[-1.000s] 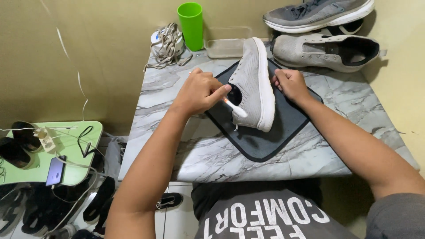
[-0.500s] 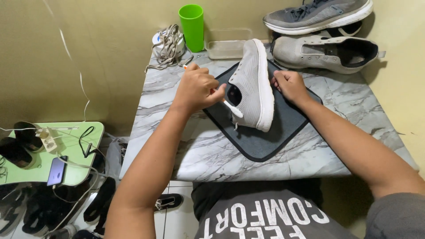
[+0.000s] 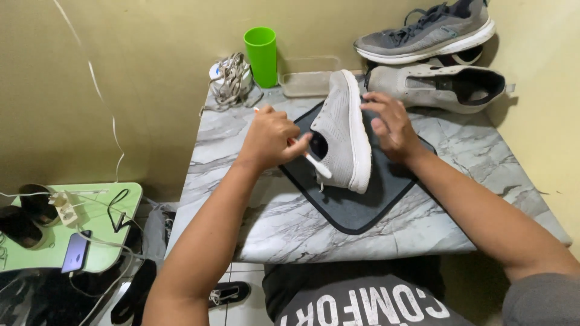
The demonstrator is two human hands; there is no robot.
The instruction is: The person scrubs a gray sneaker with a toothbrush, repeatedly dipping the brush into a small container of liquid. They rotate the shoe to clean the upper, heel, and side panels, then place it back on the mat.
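Note:
A light grey knit shoe [image 3: 343,130] with a white sole lies on its side on a dark mat [image 3: 362,202] on the marble-pattern table [image 3: 241,205]. My left hand [image 3: 272,137] grips a white toothbrush [image 3: 314,162], whose head rests against the shoe's opening. My right hand [image 3: 391,125] presses on the sole side of the shoe, steadying it with spread fingers.
At the back stand a green cup [image 3: 261,54], a clear plastic container [image 3: 305,77], a pile of laces [image 3: 229,81], another grey shoe [image 3: 444,86] and a darker sneaker [image 3: 426,33]. A low green table [image 3: 90,241] with a phone and cables sits at left.
My left hand has shifted slightly along the shoe with the toothbrush. The right hand moved from the shoe's heel end up onto its sole side.

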